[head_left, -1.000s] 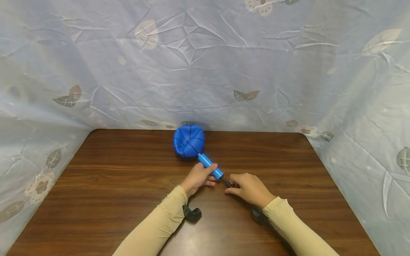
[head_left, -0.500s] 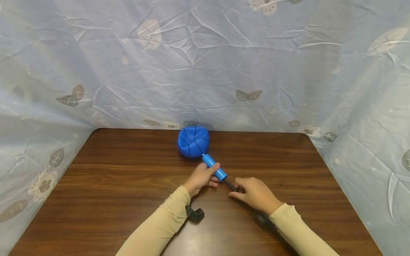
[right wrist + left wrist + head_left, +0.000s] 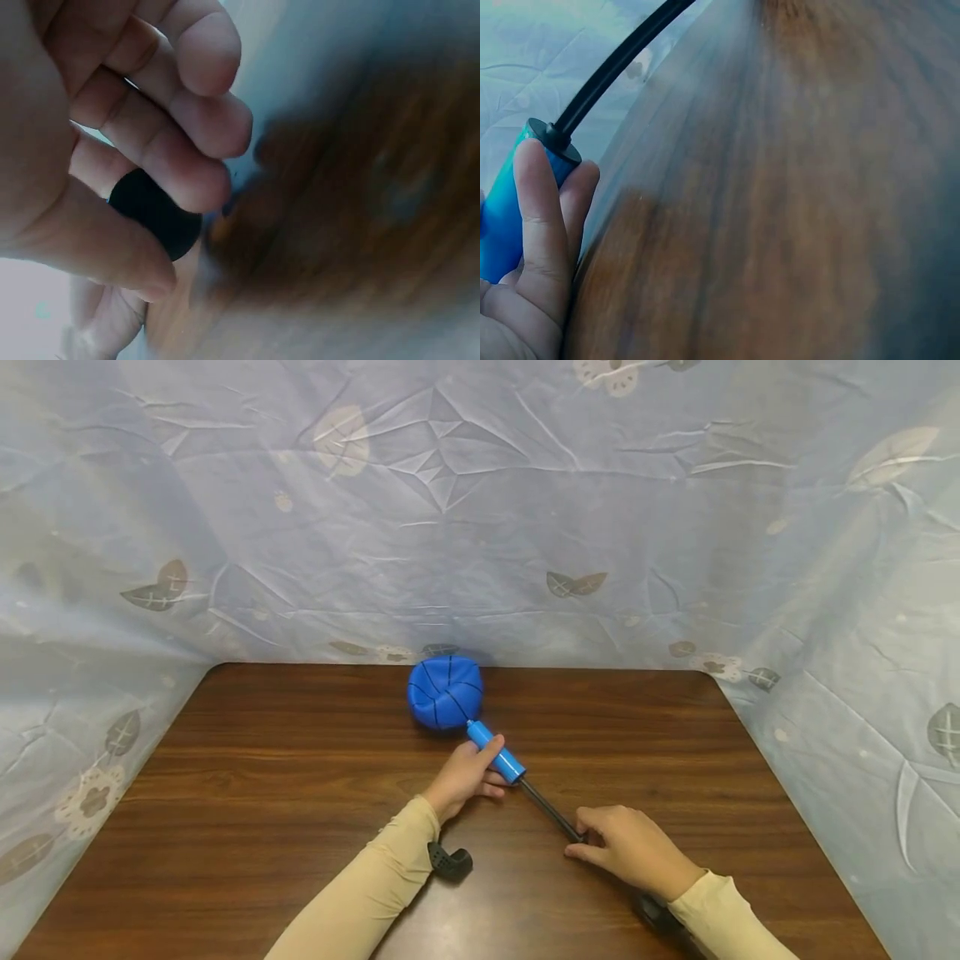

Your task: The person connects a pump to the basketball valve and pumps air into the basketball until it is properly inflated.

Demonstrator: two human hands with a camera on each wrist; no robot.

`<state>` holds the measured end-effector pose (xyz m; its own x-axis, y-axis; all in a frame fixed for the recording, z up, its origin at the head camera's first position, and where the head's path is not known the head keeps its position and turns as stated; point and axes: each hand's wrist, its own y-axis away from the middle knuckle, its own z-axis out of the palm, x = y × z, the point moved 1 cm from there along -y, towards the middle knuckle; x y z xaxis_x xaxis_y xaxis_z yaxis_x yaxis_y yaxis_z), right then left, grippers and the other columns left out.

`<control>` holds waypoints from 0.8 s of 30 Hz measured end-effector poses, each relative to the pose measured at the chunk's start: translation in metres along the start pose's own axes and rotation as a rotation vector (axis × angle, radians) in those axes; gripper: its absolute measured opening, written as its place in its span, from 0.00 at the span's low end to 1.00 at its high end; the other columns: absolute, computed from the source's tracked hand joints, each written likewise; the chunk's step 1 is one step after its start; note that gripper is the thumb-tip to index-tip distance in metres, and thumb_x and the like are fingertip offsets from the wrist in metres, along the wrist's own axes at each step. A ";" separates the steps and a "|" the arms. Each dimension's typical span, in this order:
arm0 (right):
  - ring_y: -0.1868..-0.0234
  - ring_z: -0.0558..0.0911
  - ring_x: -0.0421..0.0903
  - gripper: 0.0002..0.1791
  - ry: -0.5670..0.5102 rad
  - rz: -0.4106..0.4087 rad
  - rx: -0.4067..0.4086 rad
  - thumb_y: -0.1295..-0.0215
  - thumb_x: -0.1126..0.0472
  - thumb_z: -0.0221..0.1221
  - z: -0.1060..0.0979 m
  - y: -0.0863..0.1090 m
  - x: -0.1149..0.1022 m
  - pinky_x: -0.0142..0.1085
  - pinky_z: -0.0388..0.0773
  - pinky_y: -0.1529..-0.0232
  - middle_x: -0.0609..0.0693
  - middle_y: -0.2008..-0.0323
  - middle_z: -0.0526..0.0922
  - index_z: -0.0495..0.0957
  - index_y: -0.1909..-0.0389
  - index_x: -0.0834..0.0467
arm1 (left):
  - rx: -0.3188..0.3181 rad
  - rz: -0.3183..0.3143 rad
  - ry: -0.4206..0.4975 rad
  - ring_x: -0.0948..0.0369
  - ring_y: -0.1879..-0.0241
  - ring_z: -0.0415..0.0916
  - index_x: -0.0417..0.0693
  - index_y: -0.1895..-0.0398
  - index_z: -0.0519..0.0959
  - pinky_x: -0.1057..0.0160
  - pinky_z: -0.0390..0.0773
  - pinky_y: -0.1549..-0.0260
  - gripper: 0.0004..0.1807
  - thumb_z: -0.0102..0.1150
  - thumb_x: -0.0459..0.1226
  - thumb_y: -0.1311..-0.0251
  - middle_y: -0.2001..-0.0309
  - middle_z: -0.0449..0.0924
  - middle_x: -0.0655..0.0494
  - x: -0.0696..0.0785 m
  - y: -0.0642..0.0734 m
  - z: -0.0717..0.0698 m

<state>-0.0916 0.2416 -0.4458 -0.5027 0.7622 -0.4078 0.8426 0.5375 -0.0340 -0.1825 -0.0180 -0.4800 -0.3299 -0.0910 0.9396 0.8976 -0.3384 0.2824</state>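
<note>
A dented blue ball (image 3: 445, 692) with black seam lines sits near the table's back edge. The tip of a light blue hand pump (image 3: 507, 765) meets its lower right side. My left hand (image 3: 467, 776) grips the pump's barrel, and its fingers wrap the blue tube (image 3: 501, 217) in the left wrist view. From the barrel a long black rod (image 3: 550, 809) slants down to the right, drawn far out. Its end is pinched between thumb and fingers of my right hand (image 3: 633, 847). In the right wrist view the black handle end (image 3: 154, 214) shows between thumb and fingers.
The brown wooden table (image 3: 300, 760) lies under both arms. A pale patterned curtain (image 3: 480, 527) hangs close behind the back edge and along both sides. A black strap (image 3: 450, 862) is on the left wrist.
My right hand has moved down and to the right, pulling the black rod well out of the barrel. The left hand keeps its grip, and the ball stays near the back edge.
</note>
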 end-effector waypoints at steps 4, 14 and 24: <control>0.81 0.63 0.28 0.15 0.038 -0.014 0.048 0.39 0.47 0.73 0.003 -0.013 -0.002 0.25 0.63 0.82 0.31 0.79 0.72 0.75 0.72 0.45 | 0.006 -0.008 0.005 0.57 0.65 0.85 0.31 0.32 0.64 0.62 0.88 0.68 0.31 0.50 0.49 0.20 0.54 0.84 0.39 0.000 -0.001 0.000; 0.81 0.64 0.30 0.17 0.039 -0.077 0.118 0.41 0.47 0.74 0.007 -0.071 -0.016 0.27 0.62 0.83 0.32 0.79 0.72 0.74 0.73 0.45 | 0.003 -0.025 -0.016 0.58 0.66 0.85 0.32 0.32 0.64 0.63 0.88 0.69 0.30 0.52 0.49 0.21 0.55 0.84 0.39 -0.001 -0.003 -0.002; 0.81 0.68 0.29 0.16 -0.002 -0.015 0.133 0.39 0.45 0.73 0.012 -0.066 -0.014 0.26 0.68 0.82 0.31 0.79 0.76 0.74 0.72 0.44 | -0.005 -0.010 -0.023 0.58 0.66 0.85 0.31 0.34 0.67 0.63 0.88 0.70 0.31 0.52 0.50 0.21 0.56 0.86 0.39 -0.003 -0.003 -0.002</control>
<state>-0.1381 0.1909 -0.4486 -0.5156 0.7535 -0.4078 0.8529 0.4967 -0.1607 -0.1845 -0.0182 -0.4838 -0.3321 -0.0664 0.9409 0.8927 -0.3441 0.2909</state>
